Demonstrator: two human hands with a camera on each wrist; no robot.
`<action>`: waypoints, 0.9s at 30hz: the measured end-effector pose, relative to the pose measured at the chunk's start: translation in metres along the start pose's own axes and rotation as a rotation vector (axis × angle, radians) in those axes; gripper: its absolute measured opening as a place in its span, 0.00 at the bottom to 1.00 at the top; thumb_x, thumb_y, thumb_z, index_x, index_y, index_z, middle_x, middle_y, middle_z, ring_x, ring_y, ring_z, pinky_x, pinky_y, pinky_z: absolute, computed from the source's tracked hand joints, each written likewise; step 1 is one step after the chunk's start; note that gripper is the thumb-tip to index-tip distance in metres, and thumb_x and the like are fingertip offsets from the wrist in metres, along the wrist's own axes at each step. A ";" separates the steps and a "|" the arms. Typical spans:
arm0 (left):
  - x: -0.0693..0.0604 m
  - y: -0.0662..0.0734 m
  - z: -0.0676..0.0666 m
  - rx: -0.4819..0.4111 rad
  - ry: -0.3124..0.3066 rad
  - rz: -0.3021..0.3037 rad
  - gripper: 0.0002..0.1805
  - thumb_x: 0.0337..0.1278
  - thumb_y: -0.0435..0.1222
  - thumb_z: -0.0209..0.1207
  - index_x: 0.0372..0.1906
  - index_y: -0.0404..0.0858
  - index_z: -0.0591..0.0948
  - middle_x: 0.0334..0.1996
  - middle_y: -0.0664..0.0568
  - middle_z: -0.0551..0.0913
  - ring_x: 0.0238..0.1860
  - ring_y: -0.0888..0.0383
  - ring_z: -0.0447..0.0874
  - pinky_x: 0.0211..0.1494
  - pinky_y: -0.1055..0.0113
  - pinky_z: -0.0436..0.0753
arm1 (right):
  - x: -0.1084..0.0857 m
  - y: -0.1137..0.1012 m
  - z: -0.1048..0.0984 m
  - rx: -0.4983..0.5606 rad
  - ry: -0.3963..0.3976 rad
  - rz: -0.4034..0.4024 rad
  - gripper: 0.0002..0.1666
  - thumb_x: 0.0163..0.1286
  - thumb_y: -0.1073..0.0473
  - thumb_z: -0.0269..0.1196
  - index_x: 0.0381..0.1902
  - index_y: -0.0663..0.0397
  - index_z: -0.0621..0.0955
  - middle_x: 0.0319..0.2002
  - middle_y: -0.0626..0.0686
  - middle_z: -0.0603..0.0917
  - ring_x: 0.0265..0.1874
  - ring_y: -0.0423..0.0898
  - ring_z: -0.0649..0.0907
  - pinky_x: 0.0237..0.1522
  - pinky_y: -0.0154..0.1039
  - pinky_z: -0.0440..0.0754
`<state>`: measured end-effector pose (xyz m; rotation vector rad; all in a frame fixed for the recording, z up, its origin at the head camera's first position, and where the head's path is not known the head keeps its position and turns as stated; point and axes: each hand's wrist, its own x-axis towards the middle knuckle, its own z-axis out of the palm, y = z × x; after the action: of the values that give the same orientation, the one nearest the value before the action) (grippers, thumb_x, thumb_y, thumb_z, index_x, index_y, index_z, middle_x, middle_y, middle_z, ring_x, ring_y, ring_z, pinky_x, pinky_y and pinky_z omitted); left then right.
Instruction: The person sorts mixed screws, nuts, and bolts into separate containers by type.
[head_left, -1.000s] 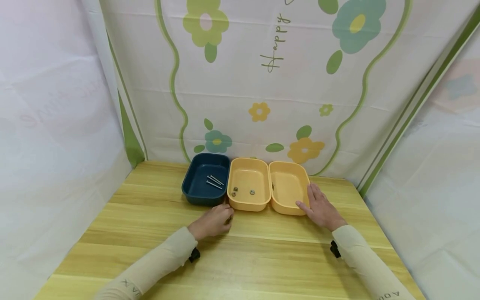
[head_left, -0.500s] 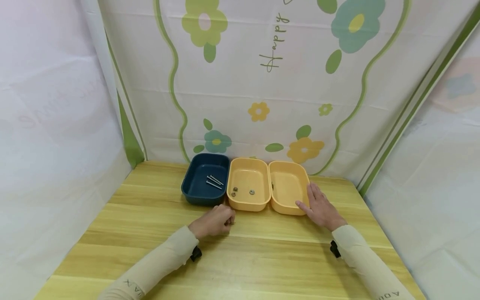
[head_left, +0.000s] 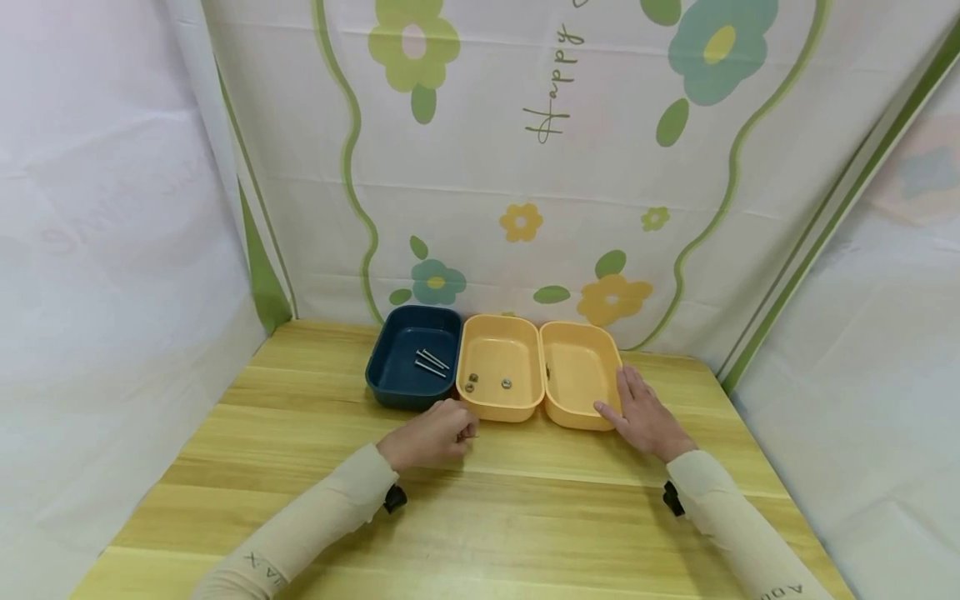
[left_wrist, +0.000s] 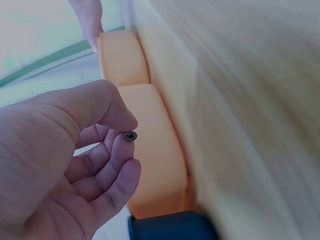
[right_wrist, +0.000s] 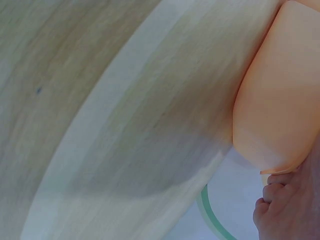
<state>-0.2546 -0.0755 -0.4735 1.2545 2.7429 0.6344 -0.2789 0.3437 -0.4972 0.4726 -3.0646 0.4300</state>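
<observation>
Between thumb and forefinger, my left hand pinches a small dark screw; its cross-slotted head faces the left wrist camera and its shank is hidden. This hand is just in front of the middle yellow box and the navy box. My right hand rests against the right yellow box, thumb at the front rim and fingers along the right side. Several metal nuts, one a hex nut, lie in the middle box. Long screws lie in the navy box.
The three boxes stand side by side at the back of the wooden table. A small dark piece is at the left wall of the right yellow box. Behind rises a flower-printed curtain.
My left hand has shifted slightly right and upward, its wrist turning a little, with the small screw still pinched. The right hand and the boxes have stayed in place.
</observation>
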 end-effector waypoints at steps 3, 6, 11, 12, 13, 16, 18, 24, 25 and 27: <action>0.003 0.004 -0.006 0.015 -0.003 0.012 0.05 0.58 0.23 0.66 0.33 0.35 0.86 0.25 0.58 0.74 0.27 0.65 0.69 0.30 0.75 0.70 | 0.000 -0.001 0.000 0.003 0.000 -0.001 0.58 0.84 0.31 0.45 0.83 0.75 0.43 0.84 0.74 0.38 0.84 0.73 0.44 0.81 0.72 0.48; 0.006 0.008 -0.012 0.067 0.012 0.034 0.05 0.58 0.23 0.65 0.33 0.36 0.85 0.26 0.57 0.74 0.28 0.65 0.69 0.32 0.75 0.70 | -0.001 -0.002 -0.001 0.002 -0.004 0.005 0.58 0.84 0.30 0.45 0.83 0.75 0.42 0.84 0.73 0.38 0.84 0.72 0.44 0.81 0.72 0.48; 0.013 0.015 -0.022 0.113 0.041 0.065 0.07 0.57 0.23 0.64 0.34 0.38 0.83 0.28 0.55 0.76 0.30 0.63 0.70 0.35 0.74 0.73 | -0.001 -0.001 -0.002 0.004 -0.012 0.006 0.59 0.83 0.31 0.46 0.83 0.74 0.42 0.84 0.73 0.38 0.84 0.73 0.44 0.80 0.73 0.48; 0.015 0.017 -0.024 0.112 0.043 0.065 0.07 0.58 0.23 0.64 0.34 0.39 0.83 0.28 0.55 0.77 0.30 0.63 0.70 0.35 0.74 0.74 | -0.001 -0.002 -0.003 0.006 -0.013 0.005 0.59 0.83 0.31 0.46 0.83 0.74 0.41 0.84 0.74 0.38 0.83 0.74 0.44 0.80 0.73 0.48; 0.017 0.018 -0.026 0.111 0.043 0.067 0.07 0.57 0.23 0.65 0.34 0.38 0.83 0.28 0.55 0.76 0.30 0.63 0.71 0.35 0.74 0.74 | -0.001 -0.001 -0.003 0.007 -0.014 0.005 0.59 0.83 0.31 0.46 0.83 0.75 0.41 0.84 0.74 0.38 0.83 0.74 0.44 0.80 0.74 0.48; 0.026 0.022 -0.030 0.134 0.047 0.076 0.07 0.58 0.24 0.66 0.33 0.39 0.83 0.28 0.57 0.75 0.30 0.63 0.71 0.35 0.75 0.74 | -0.001 -0.001 -0.003 0.008 -0.013 0.006 0.59 0.83 0.31 0.46 0.83 0.74 0.42 0.84 0.73 0.38 0.84 0.73 0.44 0.80 0.73 0.48; 0.032 0.026 -0.033 0.152 0.050 0.086 0.08 0.58 0.24 0.67 0.33 0.39 0.82 0.28 0.56 0.75 0.30 0.63 0.71 0.35 0.76 0.73 | -0.002 -0.002 -0.002 0.007 -0.010 0.006 0.58 0.84 0.31 0.45 0.83 0.75 0.42 0.84 0.73 0.38 0.84 0.73 0.44 0.81 0.73 0.47; 0.052 0.040 -0.038 0.194 0.043 0.094 0.06 0.59 0.26 0.67 0.35 0.40 0.84 0.29 0.55 0.79 0.30 0.63 0.72 0.33 0.78 0.73 | -0.002 -0.003 -0.002 0.007 0.000 0.004 0.58 0.83 0.31 0.46 0.83 0.75 0.43 0.84 0.74 0.39 0.84 0.73 0.44 0.81 0.72 0.48; 0.056 0.042 -0.039 0.199 0.037 0.090 0.06 0.59 0.26 0.68 0.36 0.39 0.85 0.30 0.55 0.80 0.31 0.63 0.73 0.34 0.78 0.73 | -0.002 -0.003 -0.002 0.007 -0.001 0.004 0.59 0.83 0.30 0.46 0.83 0.75 0.43 0.84 0.74 0.39 0.84 0.73 0.44 0.81 0.73 0.48; 0.062 0.047 -0.039 0.207 0.026 0.084 0.05 0.60 0.28 0.68 0.38 0.39 0.86 0.31 0.55 0.80 0.31 0.63 0.74 0.34 0.78 0.74 | -0.002 -0.002 -0.003 0.007 -0.003 0.004 0.59 0.83 0.30 0.46 0.83 0.75 0.43 0.84 0.73 0.39 0.84 0.73 0.44 0.81 0.73 0.48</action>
<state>-0.2715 -0.0156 -0.4124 1.4177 2.8514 0.3823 -0.2767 0.3425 -0.4942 0.4671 -3.0684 0.4406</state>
